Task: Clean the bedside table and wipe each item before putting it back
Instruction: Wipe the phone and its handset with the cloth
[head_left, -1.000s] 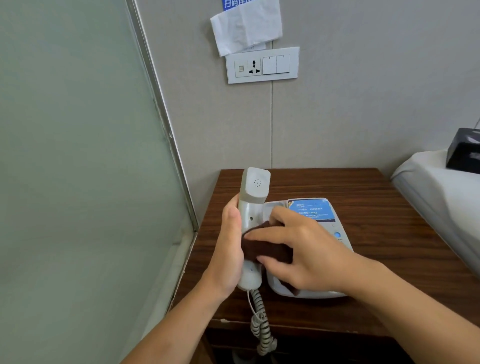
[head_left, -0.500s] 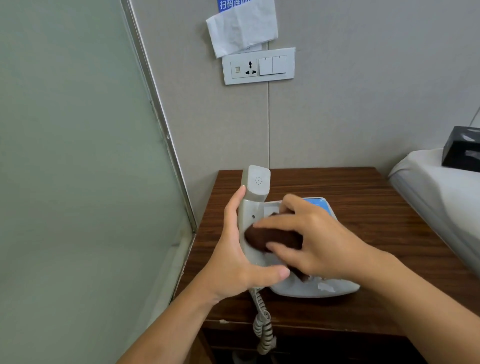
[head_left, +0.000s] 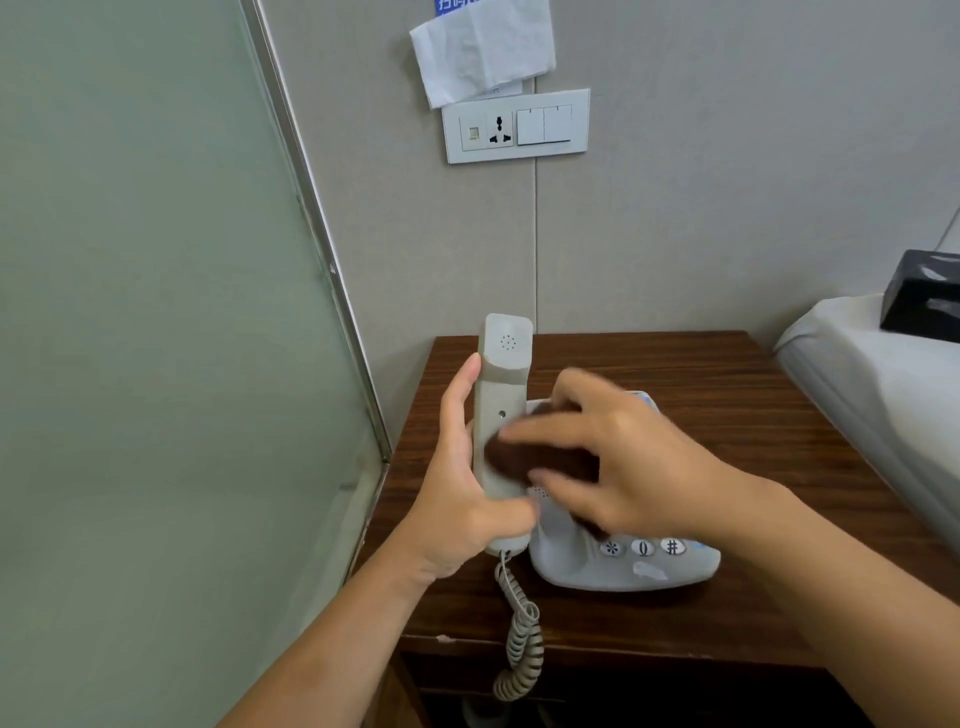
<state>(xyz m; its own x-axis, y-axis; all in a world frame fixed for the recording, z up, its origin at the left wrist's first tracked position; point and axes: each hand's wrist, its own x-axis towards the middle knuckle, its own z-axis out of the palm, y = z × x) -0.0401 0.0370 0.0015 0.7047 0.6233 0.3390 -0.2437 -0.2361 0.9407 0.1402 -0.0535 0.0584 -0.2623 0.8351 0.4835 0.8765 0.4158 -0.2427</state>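
Note:
My left hand (head_left: 462, 499) grips a grey telephone handset (head_left: 503, 384) and holds it upright above the left side of the dark wooden bedside table (head_left: 727, 395). My right hand (head_left: 618, 457) holds a dark brown cloth (head_left: 524, 460) bunched in its fingers and presses it against the handset's middle. The grey telephone base (head_left: 623, 566) sits on the table behind and below my right hand, with its bottom row of keys showing. A coiled cord (head_left: 519, 639) hangs from the handset over the table's front edge.
A frosted glass panel (head_left: 156, 364) with a metal edge stands at the left of the table. A wall socket and switch plate (head_left: 517, 127) with white paper (head_left: 483, 47) above it is on the wall. A white bed (head_left: 878, 374) with a black box (head_left: 922, 299) lies at the right.
My right hand has slid the cloth down the handset and back up to its middle. My left hand has shifted its grip lower. More of the telephone base's keys show now.

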